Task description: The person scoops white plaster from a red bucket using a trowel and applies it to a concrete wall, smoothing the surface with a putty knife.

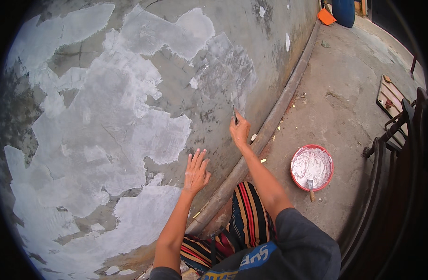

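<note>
A grey wall (172, 88) fills the left and middle, covered with broad white and pale grey patches of filler (106, 116). My right hand (241, 129) is closed around a putty knife (233, 103), its thin blade against the wall beside a greyish, freshly smeared patch (223, 65). Lower and to the left, my left hand (196, 173) rests at the wall with fingers stretched out, holding nothing. On the ground to my right stands a red bowl (332, 168) of whitish paste (312, 163). A second putty knife (311, 191) leans in it, its wooden handle over the rim.
A rounded ledge or pipe (288, 100) runs along the wall's foot. Small crumbs lie on the concrete floor (337, 116). Dark metal furniture (386, 140) stands at right beside a flat board (391, 100). An orange dustpan (326, 17) and blue barrel (343, 11) are far off.
</note>
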The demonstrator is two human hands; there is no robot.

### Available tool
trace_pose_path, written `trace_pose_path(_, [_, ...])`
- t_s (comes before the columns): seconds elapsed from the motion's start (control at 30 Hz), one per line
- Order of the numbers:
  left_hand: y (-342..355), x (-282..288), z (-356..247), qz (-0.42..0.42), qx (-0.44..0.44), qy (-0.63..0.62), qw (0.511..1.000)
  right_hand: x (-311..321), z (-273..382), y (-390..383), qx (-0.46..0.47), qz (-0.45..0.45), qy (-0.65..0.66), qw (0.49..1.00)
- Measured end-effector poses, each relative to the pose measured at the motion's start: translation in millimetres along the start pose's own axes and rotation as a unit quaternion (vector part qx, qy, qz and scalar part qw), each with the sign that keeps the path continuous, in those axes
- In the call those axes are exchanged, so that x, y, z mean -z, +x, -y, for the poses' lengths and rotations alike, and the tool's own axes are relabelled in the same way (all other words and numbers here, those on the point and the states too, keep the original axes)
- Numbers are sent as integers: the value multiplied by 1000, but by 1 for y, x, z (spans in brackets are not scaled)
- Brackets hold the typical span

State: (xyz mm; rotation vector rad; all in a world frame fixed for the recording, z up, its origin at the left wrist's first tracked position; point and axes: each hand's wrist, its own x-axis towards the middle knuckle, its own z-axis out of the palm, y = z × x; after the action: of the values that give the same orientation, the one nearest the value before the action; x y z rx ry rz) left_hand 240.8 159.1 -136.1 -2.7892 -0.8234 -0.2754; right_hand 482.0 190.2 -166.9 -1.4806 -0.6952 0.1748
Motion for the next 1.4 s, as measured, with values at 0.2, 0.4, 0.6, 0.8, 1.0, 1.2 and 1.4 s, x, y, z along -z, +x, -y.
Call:
trace_pose_path(0.2, [-6, -8, 0, 90, 43, 128, 987, 47, 22, -16, 65, 109, 43, 991])
trace_pose_path(0.4, [-10, -3, 0, 103, 41, 188, 976, 32, 98, 80, 106, -42, 66, 991])
trace_pose_path(0.6, [-7, -7, 0, 110, 33, 174, 978, 14, 149, 84, 127, -51, -42, 990])
trace_pose_path(0.8, [-6, -6, -1, 123, 34, 204, 971, -8, 167, 3, 269, -18, 42, 962])
trace_pose_path(1.0, [-10, 10, -5, 124, 40, 140, 982, 22, 158, 21, 295, -13, 83, 952])
trace_pose_path(1.2, [-36, -1, -44, 59, 80, 20, 995, -14, 178, 60, 331, -89, 55, 938])
trace_pose_path(1.4, [-86, -26, -92, 78, 87, -152, 981, -25, 166, -14, 357, 10, 41, 933])
